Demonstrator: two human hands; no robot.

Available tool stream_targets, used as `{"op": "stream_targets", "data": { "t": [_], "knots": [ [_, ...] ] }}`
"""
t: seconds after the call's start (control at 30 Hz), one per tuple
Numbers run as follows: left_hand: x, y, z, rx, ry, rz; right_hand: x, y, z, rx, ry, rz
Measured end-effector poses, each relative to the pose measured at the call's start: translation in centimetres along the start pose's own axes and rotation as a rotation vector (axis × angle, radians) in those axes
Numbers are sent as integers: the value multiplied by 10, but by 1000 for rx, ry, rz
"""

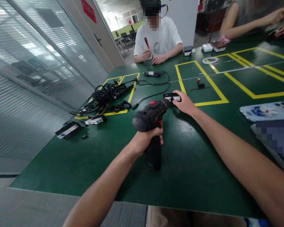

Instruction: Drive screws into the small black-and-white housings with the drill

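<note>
My left hand [146,138] is wrapped round the grip of a black cordless drill [151,115] with red buttons. The drill's chuck points away from me, toward a small black-and-white box-shaped part [175,97]. That part is held at its right end by the fingers of my right hand [183,102]. Chuck and part overlap in view; I cannot tell whether a bit touches it. A thin black cable [152,94] lies on the green table [109,170] just beyond the drill.
Left lies a heap of black cables [106,94] with black-and-white pieces [94,119] nearby. A pen-shaped electric tool [152,73] lies farther back. Across the table a person [158,41] holds a red screwdriver [146,43]. At right are a phone [266,111] and another person's arm [251,28].
</note>
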State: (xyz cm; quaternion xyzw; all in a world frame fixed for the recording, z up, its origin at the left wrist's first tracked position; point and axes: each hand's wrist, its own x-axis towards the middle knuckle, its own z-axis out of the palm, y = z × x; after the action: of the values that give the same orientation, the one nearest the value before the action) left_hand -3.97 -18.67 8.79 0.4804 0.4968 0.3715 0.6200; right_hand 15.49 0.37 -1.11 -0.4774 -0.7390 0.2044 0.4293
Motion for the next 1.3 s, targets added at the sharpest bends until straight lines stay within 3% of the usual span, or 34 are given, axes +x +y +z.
{"op": "stream_targets", "data": {
  "t": [1.3],
  "knots": [
    [1, -1, 0, 18, -1, 21, 0, -2, -2, -4, -5, 3]
  ]
}}
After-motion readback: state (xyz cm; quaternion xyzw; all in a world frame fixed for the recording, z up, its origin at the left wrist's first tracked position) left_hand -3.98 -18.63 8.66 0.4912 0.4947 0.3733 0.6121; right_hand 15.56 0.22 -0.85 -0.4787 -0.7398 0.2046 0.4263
